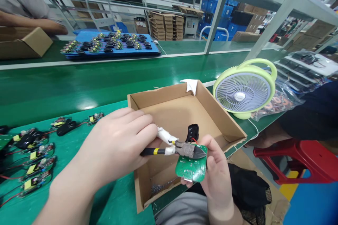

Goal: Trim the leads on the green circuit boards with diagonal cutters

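Note:
My left hand (124,140) is wrapped round the handles of a pair of side cutters (188,149), whose grips are partly bound with white tape. The cutters' jaws lie across the face of a green circuit board (191,168); whether they touch a lead there I cannot tell. My right hand (218,172) grips this board by its right edge, thumb at the upper corner. A black plastic housing part (192,133) with a red wire sits just behind the board. Below both hands is a shallow cardboard box (221,119), with small metal clippings (161,187) in its near corner.
Several wired circuit boards (37,168) lie on the green mat at left. A green fan (244,89) stands right of the box. Behind, a blue tray (111,51) holds more boards. A person's arm (34,26) rests at far left; a red stool (303,161) stands at right.

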### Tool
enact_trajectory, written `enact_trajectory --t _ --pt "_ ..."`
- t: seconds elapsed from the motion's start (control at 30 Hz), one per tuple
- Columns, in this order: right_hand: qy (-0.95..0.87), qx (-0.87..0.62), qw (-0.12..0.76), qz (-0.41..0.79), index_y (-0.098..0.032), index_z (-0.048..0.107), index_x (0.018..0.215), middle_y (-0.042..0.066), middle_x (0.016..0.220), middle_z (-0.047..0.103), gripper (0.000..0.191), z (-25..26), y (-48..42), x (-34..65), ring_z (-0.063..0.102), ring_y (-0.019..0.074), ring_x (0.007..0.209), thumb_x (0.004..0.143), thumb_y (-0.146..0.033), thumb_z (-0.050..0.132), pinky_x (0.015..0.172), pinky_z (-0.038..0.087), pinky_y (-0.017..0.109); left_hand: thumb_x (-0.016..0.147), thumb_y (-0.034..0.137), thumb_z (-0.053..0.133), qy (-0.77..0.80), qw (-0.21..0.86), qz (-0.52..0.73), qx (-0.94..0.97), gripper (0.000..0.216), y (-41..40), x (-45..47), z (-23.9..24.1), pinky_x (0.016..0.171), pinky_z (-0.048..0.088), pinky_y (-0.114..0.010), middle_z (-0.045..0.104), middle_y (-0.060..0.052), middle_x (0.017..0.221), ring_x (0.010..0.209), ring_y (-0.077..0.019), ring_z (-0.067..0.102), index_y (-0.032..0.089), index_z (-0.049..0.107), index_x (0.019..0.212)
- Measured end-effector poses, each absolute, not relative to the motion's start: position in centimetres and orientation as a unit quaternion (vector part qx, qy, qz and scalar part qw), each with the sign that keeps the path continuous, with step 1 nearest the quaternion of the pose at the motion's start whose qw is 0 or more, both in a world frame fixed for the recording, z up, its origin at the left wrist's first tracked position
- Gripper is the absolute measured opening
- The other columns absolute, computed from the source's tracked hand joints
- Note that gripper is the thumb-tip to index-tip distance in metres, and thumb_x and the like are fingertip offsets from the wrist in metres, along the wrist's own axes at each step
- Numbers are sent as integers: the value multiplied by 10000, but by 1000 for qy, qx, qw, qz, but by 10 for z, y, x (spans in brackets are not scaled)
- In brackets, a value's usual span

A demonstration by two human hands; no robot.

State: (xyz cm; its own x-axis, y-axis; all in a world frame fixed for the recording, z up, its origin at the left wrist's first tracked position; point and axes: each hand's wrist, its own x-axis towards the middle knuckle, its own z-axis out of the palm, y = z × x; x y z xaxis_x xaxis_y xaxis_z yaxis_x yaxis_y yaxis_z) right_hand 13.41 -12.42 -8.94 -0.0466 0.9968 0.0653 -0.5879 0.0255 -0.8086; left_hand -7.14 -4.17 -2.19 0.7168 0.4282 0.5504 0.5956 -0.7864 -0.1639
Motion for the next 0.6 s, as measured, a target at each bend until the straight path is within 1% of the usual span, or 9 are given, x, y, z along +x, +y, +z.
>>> enact_trajectory --t 0.1,0.2,0.3,0.4,0.5,0.6 --pt "-346 -284 626 639 -239 605 928 -30 691 675 360 -89 -124 133 629 115 412 875 -553 773 382 531 194 920 66 391 -282 162 -257 -910 310 -42 -72 -25 609 354 -346 614 -6 697 655 -200 528 239 478 677" --pt "-344 -282 630 637 -236 615 950 -29 716 691 332 -92 -125 134 658 106 438 888 -520 776 404 540 170 926 69 400 -282 153 -263 -910 308 -41 -72 -25 612 360 -343 601 3 684 642 -197 523 240 480 683" --pt "-342 -290 632 632 -236 625 987 -27 734 704 309 -96 -127 138 688 104 474 902 -493 775 432 556 157 922 73 425 -276 152 -256 -914 296 -40 -71 -21 605 379 -336 619 1 678 635 -191 557 236 497 685" --pt "-350 -295 637 620 -238 619 993 -27 733 701 289 -96 -129 139 667 99 450 917 -478 761 414 551 157 905 68 442 -262 151 -242 -922 292 -40 -69 -17 584 395 -317 630 1 655 608 -175 575 233 501 671" --pt "-357 -274 642 621 -247 602 975 -27 801 701 267 -93 -129 137 635 91 430 912 -442 773 402 568 188 910 76 425 -277 146 -252 -916 289 -42 -70 -16 588 407 -304 634 6 661 605 -167 575 228 512 680" --pt "-344 -244 646 636 -253 597 978 -13 910 728 254 -89 -127 135 665 87 486 901 -391 797 454 605 200 912 92 424 -324 136 -242 -904 270 -42 -73 -18 583 409 -303 625 13 664 605 -174 571 229 526 702"
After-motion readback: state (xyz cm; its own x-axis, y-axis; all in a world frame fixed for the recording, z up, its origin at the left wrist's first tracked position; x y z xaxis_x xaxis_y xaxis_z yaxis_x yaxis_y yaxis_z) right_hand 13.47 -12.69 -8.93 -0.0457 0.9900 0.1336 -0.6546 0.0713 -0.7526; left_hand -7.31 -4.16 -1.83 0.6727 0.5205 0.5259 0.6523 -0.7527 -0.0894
